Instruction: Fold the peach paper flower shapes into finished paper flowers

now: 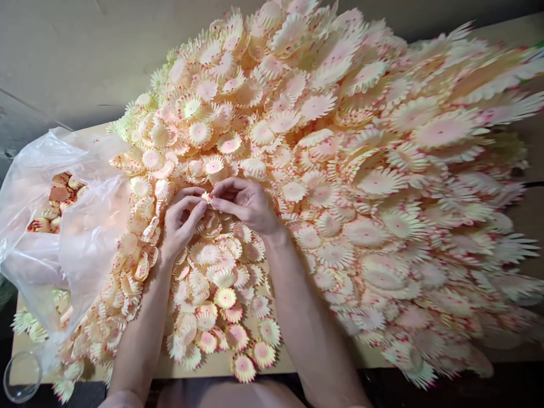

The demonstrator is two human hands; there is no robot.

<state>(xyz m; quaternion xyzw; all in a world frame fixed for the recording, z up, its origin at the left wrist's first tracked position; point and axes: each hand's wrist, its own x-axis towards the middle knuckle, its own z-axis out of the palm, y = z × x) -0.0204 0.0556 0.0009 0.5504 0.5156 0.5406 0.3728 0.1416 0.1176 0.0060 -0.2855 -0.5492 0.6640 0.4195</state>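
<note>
Between the fingertips of both hands is a small cream artificial flower piece (207,197) with red-tinged petal edges. My left hand (183,218) pinches it from the left, thumb and forefinger closed. From the other side my right hand (246,205) holds it in a thumb-and-finger pinch. Under and around the hands spreads a deep heap of similar flower pieces (318,195), round, pale pink in the middle, with notched petal edges. Several single petal discs (244,367) lie below the hands near the table's front edge.
To the left stands a clear plastic bag (91,226) with browner, curled flower pieces (63,194) showing through its opening. A round transparent object (22,375) is at the lower left corner. The wooden table (272,371) ends close to the person's lap, and a wall (63,51) rises behind.
</note>
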